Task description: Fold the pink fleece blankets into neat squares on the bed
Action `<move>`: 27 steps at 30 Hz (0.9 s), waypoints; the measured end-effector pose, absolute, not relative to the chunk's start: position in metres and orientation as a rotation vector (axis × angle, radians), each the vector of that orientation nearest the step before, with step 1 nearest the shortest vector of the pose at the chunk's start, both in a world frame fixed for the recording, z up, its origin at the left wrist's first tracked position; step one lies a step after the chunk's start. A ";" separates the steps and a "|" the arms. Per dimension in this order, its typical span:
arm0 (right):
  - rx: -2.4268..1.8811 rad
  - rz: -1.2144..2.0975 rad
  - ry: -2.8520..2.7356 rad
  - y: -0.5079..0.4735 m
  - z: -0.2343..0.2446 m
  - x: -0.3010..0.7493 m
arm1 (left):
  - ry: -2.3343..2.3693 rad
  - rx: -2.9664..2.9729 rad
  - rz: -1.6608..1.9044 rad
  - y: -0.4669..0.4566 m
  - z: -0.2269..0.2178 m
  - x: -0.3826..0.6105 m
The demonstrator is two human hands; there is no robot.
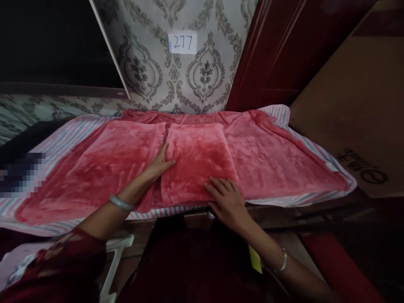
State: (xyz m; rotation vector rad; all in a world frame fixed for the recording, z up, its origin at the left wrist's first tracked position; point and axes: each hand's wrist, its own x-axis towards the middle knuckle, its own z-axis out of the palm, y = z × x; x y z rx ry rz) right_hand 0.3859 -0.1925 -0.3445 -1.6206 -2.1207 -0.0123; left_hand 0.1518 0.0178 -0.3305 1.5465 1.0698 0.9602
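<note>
A pink fleece blanket [271, 155] lies spread over a striped sheet [63, 141] on a low bench. A folded square section of the blanket [197, 162] sits in the middle. My left hand [158, 166] lies flat, fingers out, on the left edge of that folded section, at the crease. Resting open on its near right corner by the bench's front edge is my right hand [227, 202], fingers spread. Each wrist wears a bangle. Neither hand grips anything.
Patterned wallpaper with a paper label reading 277 [183, 43] is behind the bench. A dark red door [284, 50] and a large cardboard sheet [356, 109] stand at the right. A white frame piece [115, 256] is below left. A blurred patch is at far left.
</note>
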 end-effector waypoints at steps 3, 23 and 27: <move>-1.661 -0.094 -2.041 -0.214 -0.354 0.416 | 1.038 1.548 0.868 -0.006 -0.333 0.140; -1.665 0.173 -1.386 -0.228 -0.387 0.437 | 1.106 1.836 0.885 -0.099 -0.343 0.123; -1.694 0.139 -1.485 -0.222 -0.391 0.434 | 1.150 1.966 0.849 -0.106 -0.347 0.121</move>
